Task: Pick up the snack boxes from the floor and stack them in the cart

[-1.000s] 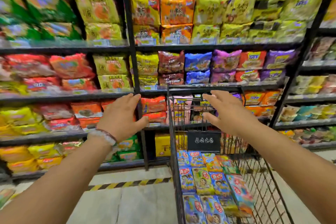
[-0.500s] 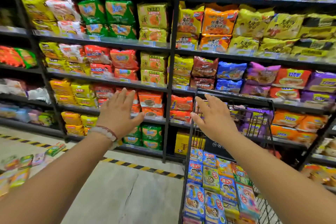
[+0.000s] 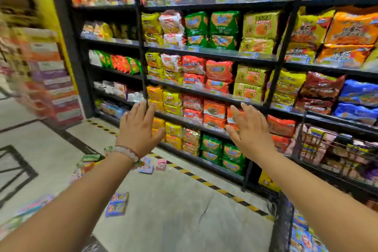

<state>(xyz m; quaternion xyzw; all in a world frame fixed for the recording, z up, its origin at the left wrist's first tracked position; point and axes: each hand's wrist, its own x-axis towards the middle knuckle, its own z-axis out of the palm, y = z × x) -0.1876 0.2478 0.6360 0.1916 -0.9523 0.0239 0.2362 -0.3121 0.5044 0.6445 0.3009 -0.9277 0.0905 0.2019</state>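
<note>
Both my hands are raised in front of me with fingers spread, holding nothing. My left hand, with a bead bracelet at the wrist, is left of my right hand. Several snack boxes lie scattered on the floor: a blue pair near my left forearm, a pink one and a blue one by the striped line, a green one further left. The wire cart is at the lower right edge, with stacked snack boxes inside, mostly hidden by my right arm.
Tall black shelves packed with noodle bags run along the right and back. A stack of cartons stands at the left by a yellow wall. A yellow-black striped line marks the concrete floor before the shelves.
My view has swung left, away from the cart, which slid to the lower right edge. The boxes on the floor have come into view. Both hands stay raised and hold nothing.
</note>
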